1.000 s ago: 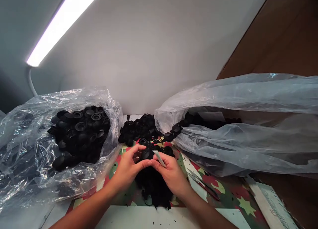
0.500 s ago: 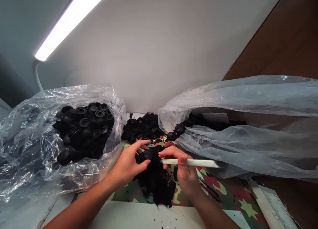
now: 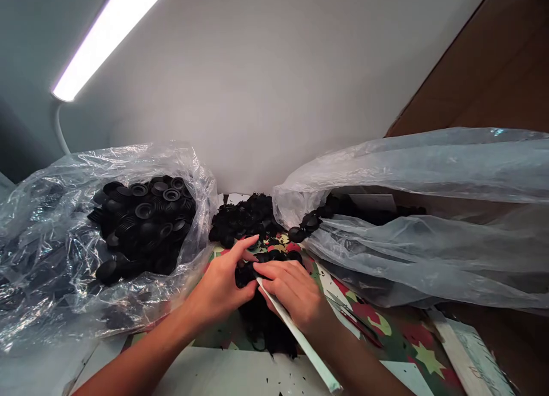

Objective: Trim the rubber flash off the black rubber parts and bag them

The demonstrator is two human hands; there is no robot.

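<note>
My right hand (image 3: 295, 296) grips a long flat white stick-like tool (image 3: 300, 340), which slants from the fingertips down toward my wrist. Its working tip is hidden among dark pieces. My left hand (image 3: 223, 284) curls its thumb and fingers round a black rubber piece (image 3: 243, 274), fingertips close to those of my right hand. Below both hands lies a heap of black rubber scraps (image 3: 270, 333). Several round black rubber parts (image 3: 295, 257) sit just beyond my right hand.
A clear plastic bag (image 3: 43, 230) on the left holds round black rubber caps (image 3: 146, 230). Black pieces (image 3: 244, 216) are piled at the back. Another clear bag (image 3: 412, 258) lies open on the right, beside tweezers-like tools (image 3: 358, 324). A lamp (image 3: 107, 41) hangs at upper left.
My right hand has moved left and turned over, its tool swinging from pointing right to pointing down toward me. My left hand stays nearly in place, closer to the right fingertips.
</note>
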